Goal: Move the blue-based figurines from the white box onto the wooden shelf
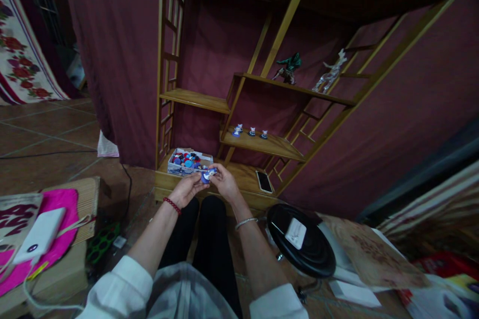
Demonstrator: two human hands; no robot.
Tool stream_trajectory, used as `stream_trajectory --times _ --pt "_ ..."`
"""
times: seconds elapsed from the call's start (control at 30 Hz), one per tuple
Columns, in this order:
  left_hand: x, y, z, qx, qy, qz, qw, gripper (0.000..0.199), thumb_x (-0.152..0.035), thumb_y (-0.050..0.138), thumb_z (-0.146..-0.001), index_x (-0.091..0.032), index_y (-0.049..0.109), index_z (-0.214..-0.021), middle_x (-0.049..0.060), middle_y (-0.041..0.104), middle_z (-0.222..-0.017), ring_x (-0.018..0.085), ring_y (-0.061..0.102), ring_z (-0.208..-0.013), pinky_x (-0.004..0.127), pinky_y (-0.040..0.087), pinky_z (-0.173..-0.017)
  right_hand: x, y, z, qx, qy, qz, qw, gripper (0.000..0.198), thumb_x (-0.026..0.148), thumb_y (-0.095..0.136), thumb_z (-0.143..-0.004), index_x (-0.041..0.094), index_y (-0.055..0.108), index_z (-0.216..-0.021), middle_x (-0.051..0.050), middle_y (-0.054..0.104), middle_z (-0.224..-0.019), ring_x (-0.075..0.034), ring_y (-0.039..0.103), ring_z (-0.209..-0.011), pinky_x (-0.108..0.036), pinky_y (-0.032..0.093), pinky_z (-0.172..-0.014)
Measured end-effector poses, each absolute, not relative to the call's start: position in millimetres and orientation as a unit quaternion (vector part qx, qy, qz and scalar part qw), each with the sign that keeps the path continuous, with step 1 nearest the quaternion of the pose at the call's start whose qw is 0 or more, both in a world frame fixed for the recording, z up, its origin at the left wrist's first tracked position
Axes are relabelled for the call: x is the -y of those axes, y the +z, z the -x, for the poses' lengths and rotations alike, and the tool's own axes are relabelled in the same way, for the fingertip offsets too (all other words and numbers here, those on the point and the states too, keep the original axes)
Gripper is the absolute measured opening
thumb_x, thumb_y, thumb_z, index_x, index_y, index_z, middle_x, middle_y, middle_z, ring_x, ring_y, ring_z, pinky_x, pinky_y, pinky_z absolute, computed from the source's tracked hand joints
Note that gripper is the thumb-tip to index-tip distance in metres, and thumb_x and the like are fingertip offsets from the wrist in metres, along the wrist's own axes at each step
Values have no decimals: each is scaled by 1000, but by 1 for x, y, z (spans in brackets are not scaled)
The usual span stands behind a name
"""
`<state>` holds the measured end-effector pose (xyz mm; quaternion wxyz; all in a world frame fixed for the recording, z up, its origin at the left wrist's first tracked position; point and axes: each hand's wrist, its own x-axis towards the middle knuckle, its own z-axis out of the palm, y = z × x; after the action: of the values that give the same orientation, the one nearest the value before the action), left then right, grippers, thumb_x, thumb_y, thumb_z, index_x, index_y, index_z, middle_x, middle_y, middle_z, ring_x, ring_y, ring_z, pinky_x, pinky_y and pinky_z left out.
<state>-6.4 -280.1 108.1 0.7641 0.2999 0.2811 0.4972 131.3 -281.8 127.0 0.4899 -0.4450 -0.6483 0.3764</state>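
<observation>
head view: a small figurine [208,176], white and blue-purple, is up in the air between the hands, in front of the bottom shelf [241,178] and, as seen here, just off the front right corner of the box [178,168]. it is tilted, its purple base toward the left hand [188,189] and its top toward the right hand [224,182]. the left hand is narrowed on the base, thumb and fingers pinching it; the right hand is closed about the upper end, fingertips touching it. a red bracelet [172,205] circles the left wrist, a pale bangle [246,223] the right. the box sits at the left end of the bottom shelf, open at the top and full of pieces [189,160] in red, blue, black and white, jumbled together. near the right end of that shelf, by the front edge, a phone [264,182] lies flat with its screen dark. on the middle shelf [279,147], four figures [252,132] stand upright toward the left end, the two leftmost close together, the others a little apart. higher, on the upper shelf [318,93], a green figure [290,67] stands left of a clear figure [331,74]. right of the knees is a black stool [318,254] with a white packet [296,233] on its seat; far left, a white device [41,235] rests on pink cloth [71,204] over a carton [69,271].
</observation>
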Motion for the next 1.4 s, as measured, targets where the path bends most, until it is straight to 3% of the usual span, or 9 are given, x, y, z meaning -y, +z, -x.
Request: stream_trajectory --times 0.7,1.4 --pt "275 96 1 -243 515 -272 775 9 -12 53 -76 -10 61 -81 7 65 -80 12 61 -73 27 48 -75 277 129 -136 712 310 460 430 26 19 48 -68 21 52 -93 1 58 -85 -10 54 -67 -20 45 -61" --pt "268 83 -4 -220 533 -283 766 27 -13 63 -68 -14 62 -95 7 63 -96 15 59 -83 30 47 -78 281 129 -132 684 229 539 436 22 24 52 -67 21 54 -89 4 59 -72 -9 54 -58 -20 45 -55"
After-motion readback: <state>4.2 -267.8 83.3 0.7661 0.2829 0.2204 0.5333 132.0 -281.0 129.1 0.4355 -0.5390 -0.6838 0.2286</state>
